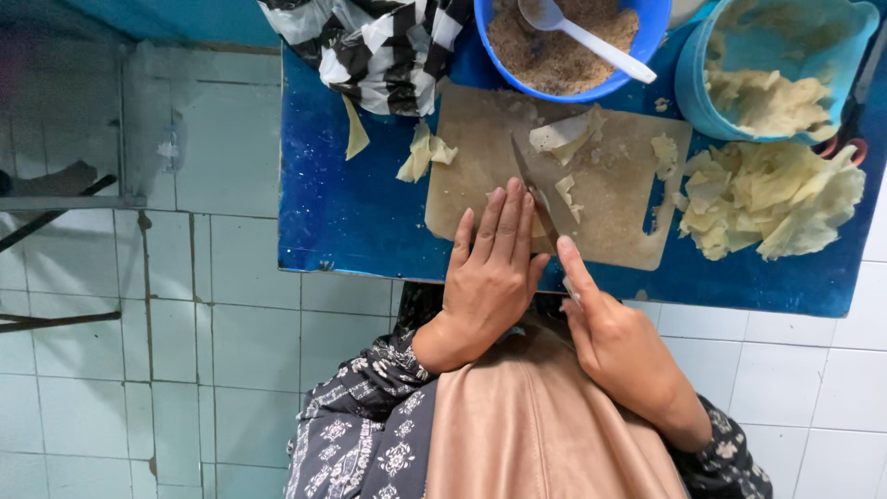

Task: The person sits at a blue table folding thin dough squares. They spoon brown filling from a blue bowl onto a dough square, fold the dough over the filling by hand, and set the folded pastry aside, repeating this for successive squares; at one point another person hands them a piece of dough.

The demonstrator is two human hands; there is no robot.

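My left hand [488, 268] lies flat, fingers together, on the near part of a brown cutting board [480, 152], pressing on a pale piece mostly hidden under the fingers. My right hand [617, 346] grips the handle of a knife [534, 189], index finger stretched along its spine; the blade runs across the board just right of my left fingers. Pale yellow cut pieces [565, 137] lie on the far part of the board.
The board sits on a blue table [351, 212]. A heap of pale yellow strips [771, 199] lies at the right, below a blue tub [771, 69] holding more. A blue bowl [494, 55] of brown crumbs holds a white spoon [591, 42]. A black-and-white bag [374, 46] lies at the back. White tiled floor lies below.
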